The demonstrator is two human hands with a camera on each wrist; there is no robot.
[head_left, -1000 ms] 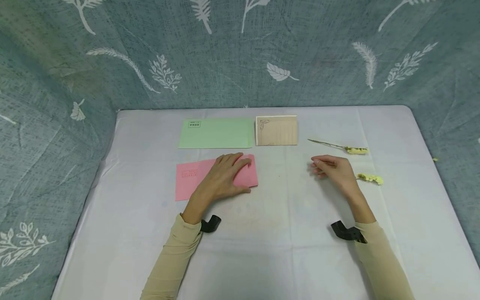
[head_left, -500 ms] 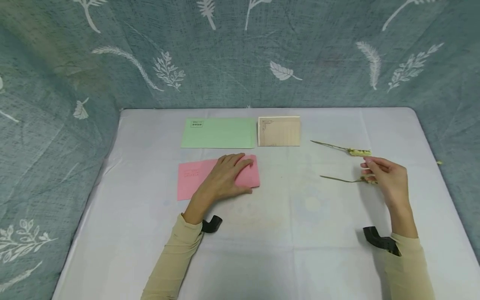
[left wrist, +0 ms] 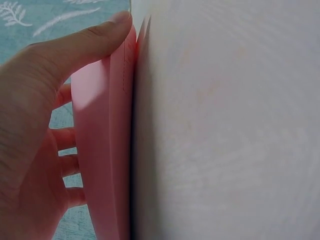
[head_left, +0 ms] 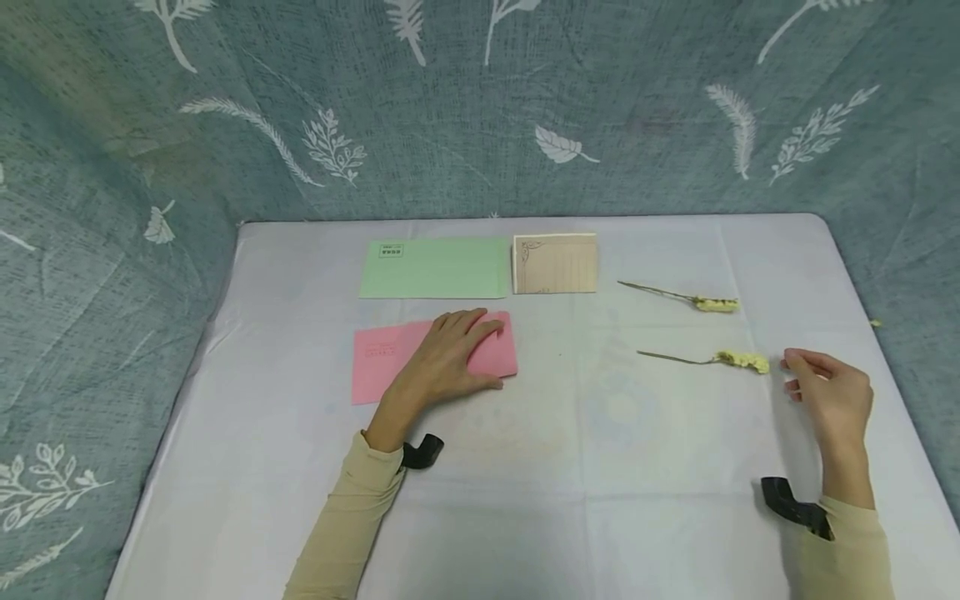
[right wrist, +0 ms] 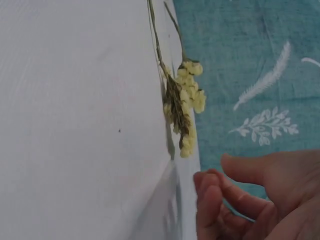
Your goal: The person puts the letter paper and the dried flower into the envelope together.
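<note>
A pink envelope [head_left: 375, 362] lies on the white-covered table. My left hand [head_left: 442, 362] spans its right part, fingers over the far edge and thumb by the near edge. In the left wrist view the thumb touches the bowed pink paper [left wrist: 95, 130], and the fingertips go out of sight behind it. Just right of the nearer dried yellow flower sprig [head_left: 741, 361], my right hand [head_left: 836, 400] hovers with loosely curled fingers and nothing in them. The right wrist view has this hand [right wrist: 265, 195] below the blossoms [right wrist: 185, 115], apart from them.
Behind the pink envelope lie a green envelope [head_left: 435, 268] and a beige card [head_left: 555, 265] with a printed corner pattern. A second yellow sprig [head_left: 712, 305] lies beyond the first. Green leaf-print cloth [head_left: 450, 108] hangs at the table's back and sides.
My right hand has moved right and toward me, past the nearer sprig, which is now fully uncovered. My left hand has stayed on the pink envelope.
</note>
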